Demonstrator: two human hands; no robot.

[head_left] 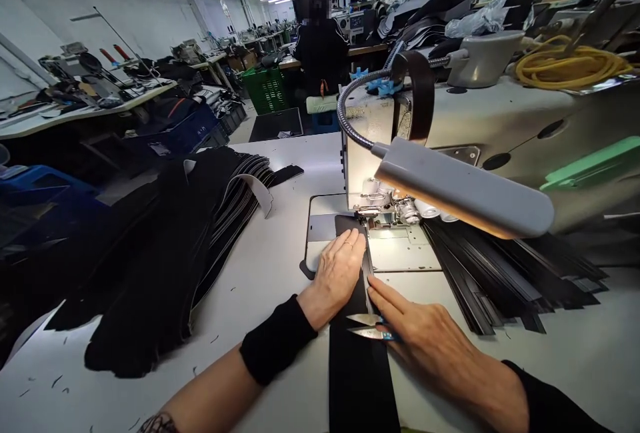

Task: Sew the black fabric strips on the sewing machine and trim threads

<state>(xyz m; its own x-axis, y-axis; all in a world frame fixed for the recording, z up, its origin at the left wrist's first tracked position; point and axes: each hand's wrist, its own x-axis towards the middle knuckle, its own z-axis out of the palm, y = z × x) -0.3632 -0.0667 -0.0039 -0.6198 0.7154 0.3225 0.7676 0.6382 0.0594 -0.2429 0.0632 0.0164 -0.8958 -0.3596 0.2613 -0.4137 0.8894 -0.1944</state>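
A long strip of black fabric point(363, 379) runs from the table's front edge up to the presser foot of a sewing machine point(505, 116). My left hand point(340, 269) lies flat on it, fingers together and stretched toward the needle area. Along the strip's right edge, beside a narrow band, rests the extended index finger of my right hand point(430, 329). That hand also holds thread snips point(367, 333), their two blades apart and pointing left over the fabric. The other right fingers are partly hidden beneath the hand.
Stacked black fabric pieces point(165, 239) cover the table's left side. Dark strips point(510, 273) fan out on the right. A lamp point(465, 186) overhangs the needle area. Yellow cable point(575, 67) lies coiled atop the machine. Farther off are a green crate point(265, 89) and a person point(320, 46).
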